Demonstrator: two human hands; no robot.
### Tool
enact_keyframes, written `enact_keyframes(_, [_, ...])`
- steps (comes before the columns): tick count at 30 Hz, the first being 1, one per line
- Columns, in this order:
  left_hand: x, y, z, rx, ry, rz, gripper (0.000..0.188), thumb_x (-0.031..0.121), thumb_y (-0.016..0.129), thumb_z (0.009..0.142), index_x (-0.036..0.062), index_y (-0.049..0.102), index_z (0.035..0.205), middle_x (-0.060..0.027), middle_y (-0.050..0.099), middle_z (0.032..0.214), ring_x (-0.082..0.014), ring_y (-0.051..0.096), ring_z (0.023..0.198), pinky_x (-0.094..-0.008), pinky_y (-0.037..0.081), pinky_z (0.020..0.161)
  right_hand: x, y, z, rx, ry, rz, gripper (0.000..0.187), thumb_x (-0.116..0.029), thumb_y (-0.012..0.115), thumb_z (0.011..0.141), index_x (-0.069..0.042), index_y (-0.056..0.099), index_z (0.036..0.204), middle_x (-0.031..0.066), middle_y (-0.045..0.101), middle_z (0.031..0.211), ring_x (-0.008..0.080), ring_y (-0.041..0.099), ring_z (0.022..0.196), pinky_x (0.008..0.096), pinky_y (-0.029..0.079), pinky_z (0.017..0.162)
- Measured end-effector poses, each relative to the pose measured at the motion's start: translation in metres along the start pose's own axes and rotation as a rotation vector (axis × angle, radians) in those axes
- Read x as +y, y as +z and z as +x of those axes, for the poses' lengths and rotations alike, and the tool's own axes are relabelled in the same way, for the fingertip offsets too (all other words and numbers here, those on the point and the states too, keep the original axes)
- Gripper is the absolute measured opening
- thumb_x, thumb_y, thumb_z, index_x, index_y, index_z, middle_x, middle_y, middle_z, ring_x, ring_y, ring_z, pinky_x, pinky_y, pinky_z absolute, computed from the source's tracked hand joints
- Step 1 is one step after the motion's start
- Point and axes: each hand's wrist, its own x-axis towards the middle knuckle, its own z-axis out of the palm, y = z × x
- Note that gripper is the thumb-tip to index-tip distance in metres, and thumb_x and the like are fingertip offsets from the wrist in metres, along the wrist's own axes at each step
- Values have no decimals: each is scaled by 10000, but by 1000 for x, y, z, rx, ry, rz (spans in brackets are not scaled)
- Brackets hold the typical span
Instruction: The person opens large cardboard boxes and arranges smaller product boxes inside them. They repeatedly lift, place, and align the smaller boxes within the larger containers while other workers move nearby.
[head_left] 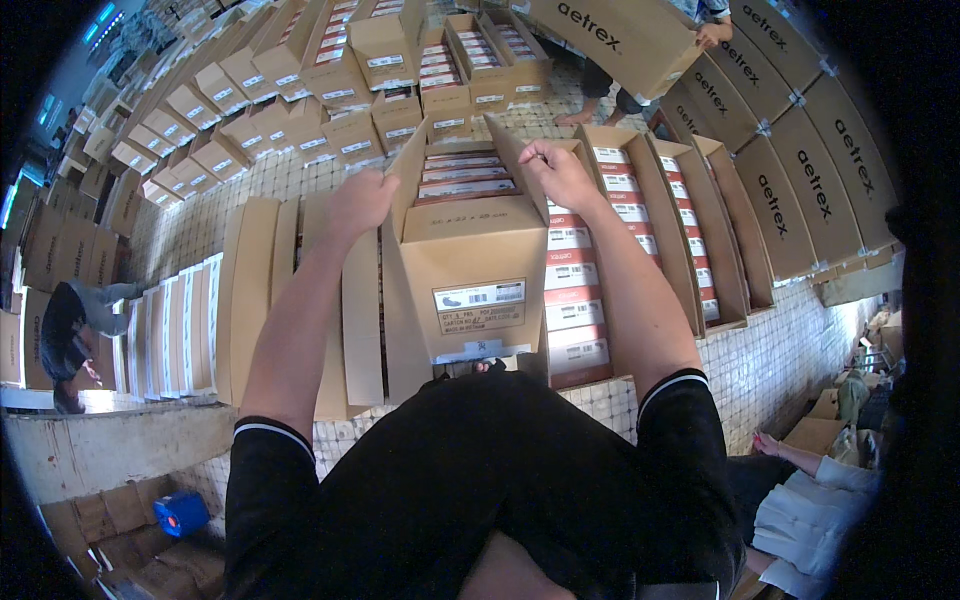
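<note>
In front of me stands a long open cardboard carton with a white label and handwriting on its near end. Red and white shoe boxes sit in a row inside it. My left hand is closed around the edge of the carton's left side flap. On the other side, my right hand pinches the edge of the right side flap, fingers curled. Both flaps stand up and lean outward. The carton's near end comes close to my body.
Open cartons of shoe boxes stand close on the right, with stacked closed cartons beyond. Left are upright cartons and a bending person. Ahead, a person carries a carton. Someone sits at lower right.
</note>
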Motion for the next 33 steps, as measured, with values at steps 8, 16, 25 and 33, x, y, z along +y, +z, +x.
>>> enact_keyframes(8, [-2, 3, -1, -92, -31, -20, 439, 388, 408, 858, 26, 656, 874, -209, 645, 887, -386, 610, 889, -461, 472, 801, -4, 7, -8, 57, -60, 10, 180, -209, 519, 882, -79, 605, 974, 110, 640, 812, 229, 611, 772, 350, 463, 743])
enact_keyframes(16, [12, 19, -56, -105, 18, 33, 409, 364, 461, 846, 14, 665, 790, -205, 652, 800, -374, 633, 782, -469, 487, 745, 1, 27, -64, -9, -49, -109, 153, -205, 542, 846, -117, 609, 952, 130, 637, 746, 280, 631, 688, 389, 492, 656])
enact_keyframes(25, [-68, 202, -223, -699, -178, 228, 355, 349, 556, 775, 59, 683, 937, -184, 663, 955, -340, 647, 908, -442, 503, 811, 76, 151, -298, -831, 231, -726, 290, -354, 510, 883, -168, 552, 1101, 149, 666, 808, 322, 660, 801, 442, 534, 646])
enact_keyframes(33, [-98, 244, -291, -541, -214, -98, 247, 269, 539, 839, 97, 564, 1015, -163, 633, 973, -365, 610, 911, -462, 497, 761, 73, 215, -287, -387, 226, -180, 225, -270, 519, 884, -70, 601, 948, 216, 626, 942, 346, 613, 928, 448, 502, 807])
